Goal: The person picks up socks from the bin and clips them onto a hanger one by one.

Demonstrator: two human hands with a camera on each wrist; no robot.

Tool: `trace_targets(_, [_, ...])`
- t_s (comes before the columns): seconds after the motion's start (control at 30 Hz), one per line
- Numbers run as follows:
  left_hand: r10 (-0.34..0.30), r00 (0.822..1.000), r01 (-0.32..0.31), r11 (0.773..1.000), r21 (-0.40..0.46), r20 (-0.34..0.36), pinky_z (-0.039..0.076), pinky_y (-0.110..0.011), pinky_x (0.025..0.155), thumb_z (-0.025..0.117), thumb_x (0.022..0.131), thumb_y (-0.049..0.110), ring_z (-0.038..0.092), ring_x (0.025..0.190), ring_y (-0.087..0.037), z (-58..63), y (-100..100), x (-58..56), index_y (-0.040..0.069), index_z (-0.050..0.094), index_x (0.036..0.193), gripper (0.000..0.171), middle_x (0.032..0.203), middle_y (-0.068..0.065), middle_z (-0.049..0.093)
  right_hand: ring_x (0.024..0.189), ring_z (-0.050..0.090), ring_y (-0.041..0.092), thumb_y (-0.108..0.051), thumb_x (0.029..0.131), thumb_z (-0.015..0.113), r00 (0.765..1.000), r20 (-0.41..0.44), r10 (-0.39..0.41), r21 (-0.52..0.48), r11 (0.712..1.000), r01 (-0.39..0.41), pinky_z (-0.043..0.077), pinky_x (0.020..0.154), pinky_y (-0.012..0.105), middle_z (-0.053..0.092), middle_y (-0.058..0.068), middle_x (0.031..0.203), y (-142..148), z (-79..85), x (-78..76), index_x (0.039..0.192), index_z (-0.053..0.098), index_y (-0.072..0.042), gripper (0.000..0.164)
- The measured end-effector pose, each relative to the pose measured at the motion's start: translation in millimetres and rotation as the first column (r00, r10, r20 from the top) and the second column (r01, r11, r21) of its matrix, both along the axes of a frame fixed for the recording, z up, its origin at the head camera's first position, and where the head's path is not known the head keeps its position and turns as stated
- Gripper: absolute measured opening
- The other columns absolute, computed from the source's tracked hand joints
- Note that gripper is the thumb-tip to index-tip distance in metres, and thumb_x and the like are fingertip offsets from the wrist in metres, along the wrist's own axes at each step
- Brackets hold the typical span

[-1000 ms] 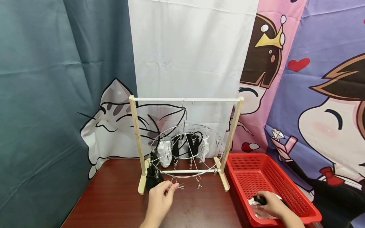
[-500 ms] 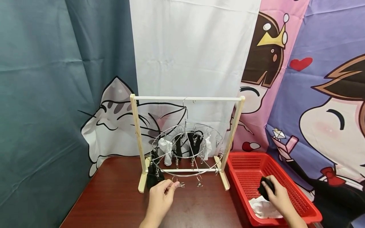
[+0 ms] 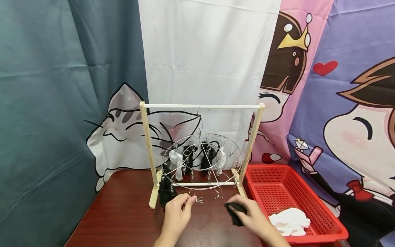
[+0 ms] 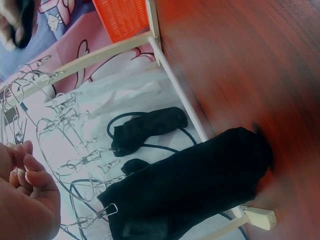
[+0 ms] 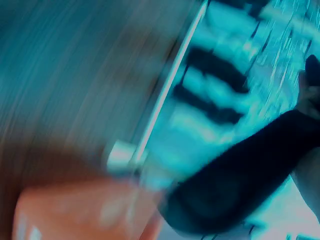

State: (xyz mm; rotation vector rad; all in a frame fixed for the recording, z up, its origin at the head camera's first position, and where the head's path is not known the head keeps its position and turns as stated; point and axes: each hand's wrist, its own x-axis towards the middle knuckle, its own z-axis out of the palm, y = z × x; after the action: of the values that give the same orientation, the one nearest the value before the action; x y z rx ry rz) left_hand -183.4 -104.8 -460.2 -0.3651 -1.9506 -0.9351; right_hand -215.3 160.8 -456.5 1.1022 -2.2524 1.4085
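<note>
My left hand point(image 3: 177, 214) pinches a wire clip point(image 3: 199, 200) at the near edge of the round metal drying hanger point(image 3: 203, 189). Held in my right hand point(image 3: 254, 216) is a black sock point(image 3: 236, 216), over the table to the right of that clip. The same held sock point(image 5: 240, 180) stretches long and dark across the right wrist view, which is blurred. Several black and white socks hang from the hanger, among them a black sock point(image 4: 195, 180) large in the left wrist view and a white sock point(image 3: 176, 166) at the back left.
The hanger hooks on a wooden rack point(image 3: 146, 144) with a white top bar point(image 3: 228, 107). Right of it stands a red plastic basket point(image 3: 322, 206) with white cloth point(image 3: 290, 221) inside. Printed curtains point(image 3: 210, 51) close off the back of the brown table point(image 3: 123, 212).
My right hand has lifted the black sock out of the red basket and carried it left toward the hanger. My left hand keeps its pinch on the clip, almost in place.
</note>
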Motion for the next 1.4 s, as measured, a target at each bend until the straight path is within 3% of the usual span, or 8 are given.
trace_targets(0.1, [-0.007,1.000,0.007,1.000,0.006,-0.008,0.024,-0.005,0.048,0.081,0.084,0.009,0.027,0.056,0.011,3.3,0,1.0,0.022,0.058,0.068,0.031,0.062,0.019,0.037,0.078,0.064,0.004,-0.006,0.099,0.063,0.998,0.016,0.065,-0.002,0.998,-0.065,0.057,0.064,0.027,0.069,-0.001,0.095,-29,5.1,7.3,0.107,0.069,-0.017,0.015])
trace_targets(0.2, [-0.011,1.000,0.011,1.000,0.016,-0.005,0.024,-0.006,0.048,0.080,0.086,0.010,0.028,0.056,0.011,6.7,1,2.1,0.023,0.059,0.069,0.030,0.062,0.019,0.037,0.083,0.065,0.006,-0.009,0.099,0.065,0.995,0.072,0.062,-0.048,0.997,-0.059,0.057,0.070,0.027,0.072,0.003,0.099,-51,10.4,11.3,0.108,0.069,-0.014,0.011])
trace_targets(0.3, [-0.020,1.000,0.020,0.999,0.028,0.010,0.024,-0.006,0.048,0.079,0.088,0.011,0.028,0.055,0.010,9.6,1,3.1,0.023,0.060,0.069,0.029,0.062,0.019,0.037,0.077,0.067,0.006,-0.011,0.097,0.069,0.983,0.177,0.050,-0.120,0.992,-0.029,0.058,0.064,0.028,0.074,0.007,0.093,-64,13.4,13.2,0.106,0.067,-0.009,0.010])
trace_targets(0.4, [-0.027,0.999,0.026,0.999,0.036,0.024,0.025,-0.006,0.048,0.078,0.088,0.010,0.028,0.055,0.010,11.6,1,4.4,0.022,0.060,0.069,0.029,0.062,0.020,0.037,0.073,0.066,0.006,-0.009,0.095,0.070,0.975,0.217,0.041,-0.156,0.988,-0.007,0.058,0.061,0.028,0.074,0.010,0.087,-71,13.3,13.8,0.104,0.066,-0.006,0.010])
trace_targets(0.6, [-0.043,0.999,0.041,0.998,0.057,0.026,0.025,-0.006,0.047,0.078,0.088,0.007,0.029,0.055,0.010,13.5,0,6.9,0.022,0.060,0.069,0.030,0.061,0.019,0.040,0.071,0.064,0.004,-0.008,0.096,0.069,0.981,0.195,0.012,-0.157,0.987,0.019,0.057,0.061,0.028,0.073,0.007,0.084,-77,10.4,13.3,0.103,0.066,-0.007,0.008])
trace_targets(0.83, [-0.053,0.998,0.049,0.994,0.094,0.045,0.023,-0.007,0.044,0.078,0.088,0.008,0.027,0.053,0.012,12.6,-1,8.7,0.022,0.061,0.067,0.030,0.061,0.020,0.043,0.063,0.064,0.007,-0.008,0.097,0.067,0.962,0.267,-0.049,-0.242,0.963,0.116,0.056,0.055,0.029,0.072,0.010,0.080,-81,11.0,11.5,0.101,0.064,-0.003,0.007])
trace_targets(1.17, [-0.083,0.995,0.077,0.991,0.112,0.053,0.023,-0.009,0.043,0.076,0.090,0.010,0.027,0.052,0.011,11.9,1,8.6,0.020,0.061,0.067,0.029,0.060,0.020,0.045,0.071,0.065,0.007,-0.004,0.092,0.073,0.970,0.243,-0.021,-0.276,0.957,0.090,0.054,0.062,0.024,0.072,0.010,0.086,-92,10.2,13.9,0.100,0.066,-0.005,0.011])
trace_targets(1.4, [-0.068,0.997,0.066,0.991,0.113,0.020,0.023,-0.010,0.042,0.076,0.089,0.008,0.025,0.052,0.012,12.7,-1,9.1,0.023,0.060,0.066,0.032,0.059,0.020,0.045,0.076,0.065,0.008,0.001,0.095,0.067,0.972,0.236,-0.003,-0.353,0.931,0.089,0.056,0.063,0.026,0.069,0.011,0.089,-92,8.6,16.2,0.101,0.060,0.000,0.009])
